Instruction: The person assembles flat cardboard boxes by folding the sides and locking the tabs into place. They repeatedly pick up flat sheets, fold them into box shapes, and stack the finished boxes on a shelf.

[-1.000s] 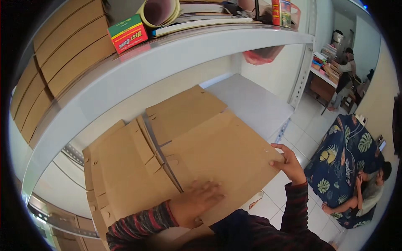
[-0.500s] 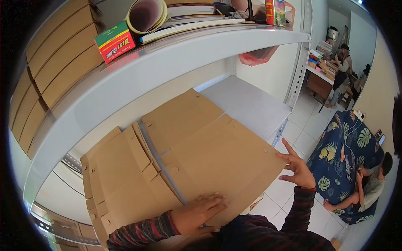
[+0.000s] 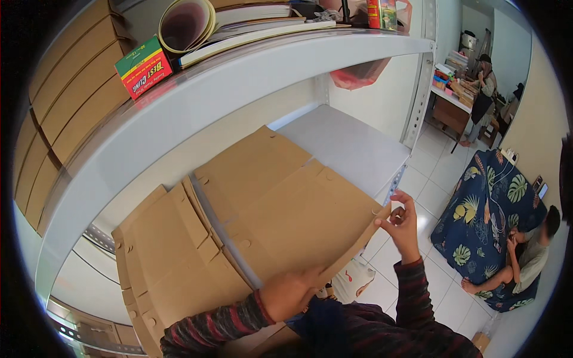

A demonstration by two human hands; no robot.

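Note:
A flat brown cardboard box blank (image 3: 298, 221), with creases and small half-round cuts, lies on the shelf in front of me. Its near strip is bent upward along a crease. My right hand (image 3: 401, 227) pinches the right corner of that strip between thumb and fingers. Closer to my body, my left hand (image 3: 292, 295) is at the near edge of the same blank; its fingers are blurred and partly hidden. To the left lies a stack of similar blanks (image 3: 167, 244), partly under my left forearm.
Above runs a grey metal shelf beam (image 3: 239, 59), bearing a green-and-red carton (image 3: 145, 67), a paper roll (image 3: 187, 25) and papers. Folded boxes (image 3: 77, 83) are stacked at upper left. One person sits by a leaf-patterned cloth (image 3: 477, 221); another stands at a far table (image 3: 452, 98).
My right hand has closed on the blank's corner, and the near strip has come up into a bend. My left hand has shifted slightly along the near edge. The view has moved a little.

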